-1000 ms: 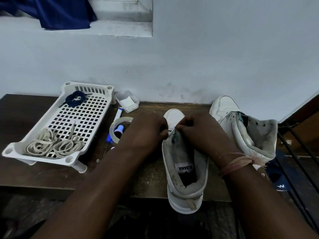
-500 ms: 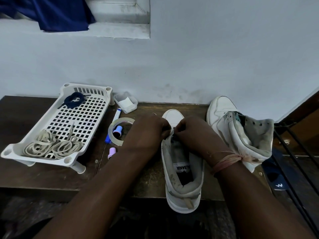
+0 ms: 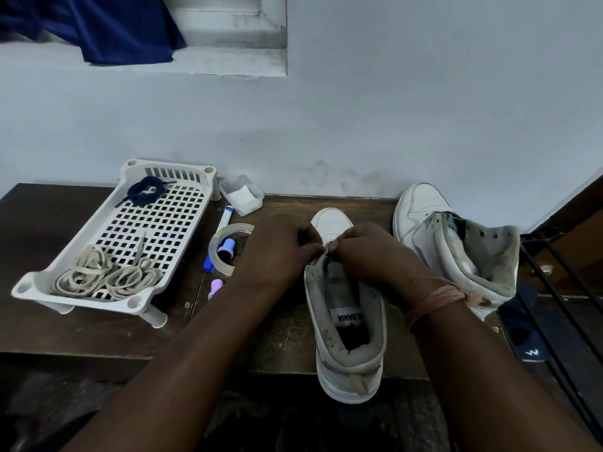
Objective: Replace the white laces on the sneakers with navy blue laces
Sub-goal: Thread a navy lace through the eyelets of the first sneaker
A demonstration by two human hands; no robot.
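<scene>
Compared with a second ago, both hands are sitting slightly farther toward the toe of the near sneaker (image 3: 349, 324), and their fingertips are meeting more tightly over its tongue. The left hand (image 3: 277, 247) and the right hand (image 3: 368, 252) are pinching together at the lowest eyelets; what they are gripping is too small and hidden to tell, so whether a lace is between the fingers cannot be told. The near sneaker is standing on the tabletop (image 3: 81, 324) directly under the hands, heel toward the camera. The second sneaker (image 3: 456, 249) is leaning just to its right. The white laces (image 3: 107, 278) are lying coiled in the white tray (image 3: 98, 223), well left of the hands, with a navy blue lace (image 3: 145, 190) bundled at the tray's far end.
</scene>
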